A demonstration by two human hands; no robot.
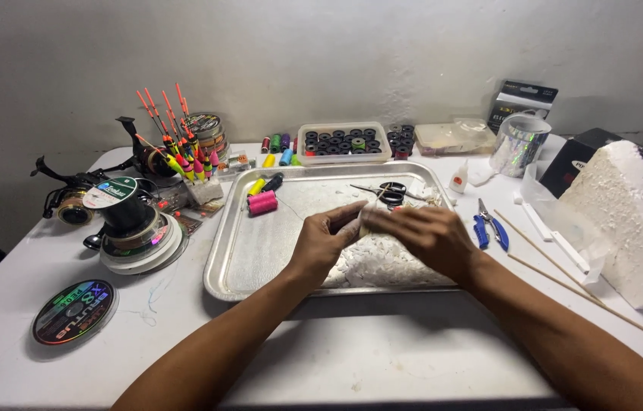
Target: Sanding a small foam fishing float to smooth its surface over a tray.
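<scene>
Two bare forearms, left hand (327, 237) and right hand (429, 236) (no sleeves, rings or gloves)

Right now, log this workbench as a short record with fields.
Left hand: over the metal tray, pinching a small white piece
Right hand: meets the left, on the same piece
In tray: white foam bits, pink thread spool, scissors
Right of tray: blue pliers, foam block
Left: line spools, fishing floats

Silver metal tray (239, 251) heaped with white foam bits (382, 262); a pink thread spool (262, 202) and black-handled scissors (391, 193) inside. Blue-handled pliers (490, 226), a white foam block (626, 221), neon orange-and-yellow floats (177, 141) and a holographic silver roll (518, 144) on the white table (382, 358).
</scene>
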